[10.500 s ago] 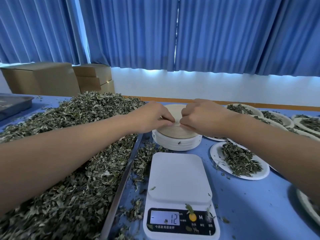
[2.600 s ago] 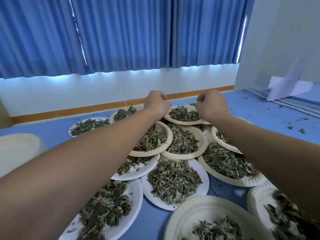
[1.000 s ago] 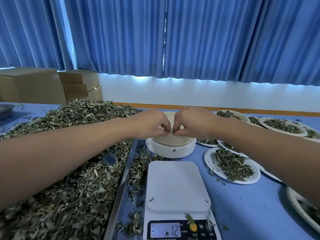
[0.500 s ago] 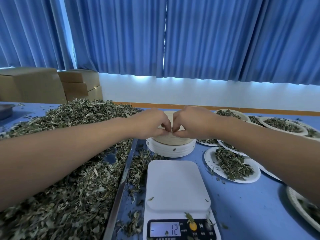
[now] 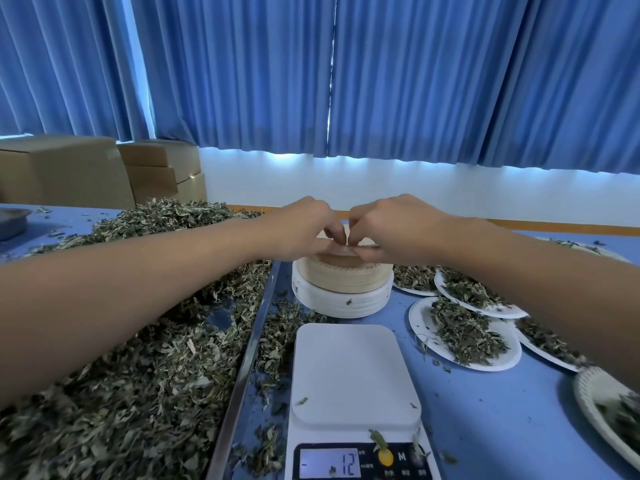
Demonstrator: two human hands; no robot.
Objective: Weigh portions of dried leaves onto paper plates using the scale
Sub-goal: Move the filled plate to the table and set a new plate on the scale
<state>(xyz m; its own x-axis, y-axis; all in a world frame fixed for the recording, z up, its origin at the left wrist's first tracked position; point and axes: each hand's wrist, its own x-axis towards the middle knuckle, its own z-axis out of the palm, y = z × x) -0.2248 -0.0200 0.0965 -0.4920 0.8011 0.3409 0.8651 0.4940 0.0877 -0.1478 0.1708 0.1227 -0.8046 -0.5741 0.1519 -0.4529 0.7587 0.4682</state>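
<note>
A white digital scale [image 5: 353,372] sits at the near centre with a bare platform, and its display [image 5: 329,464] reads -12. Behind it stands a stack of paper plates [image 5: 343,289], upside down. My left hand [image 5: 301,230] and my right hand [image 5: 391,226] meet on top of the stack, fingertips pinching the rim of the uppermost plate. A large heap of dried leaves [image 5: 131,341] fills the left side. To the right lie filled plates [image 5: 464,334], each holding a portion of leaves.
A metal tray edge [image 5: 249,358] runs between the leaf heap and the scale. Cardboard boxes [image 5: 86,168] stand at the back left before blue curtains. Another filled plate [image 5: 609,410] sits at the near right edge. Loose leaf bits dot the blue table.
2.6 s ago my hands were at the spread of filled plates to the right. Since then they came to the plate stack, and their fingertips have kept working at its top rim.
</note>
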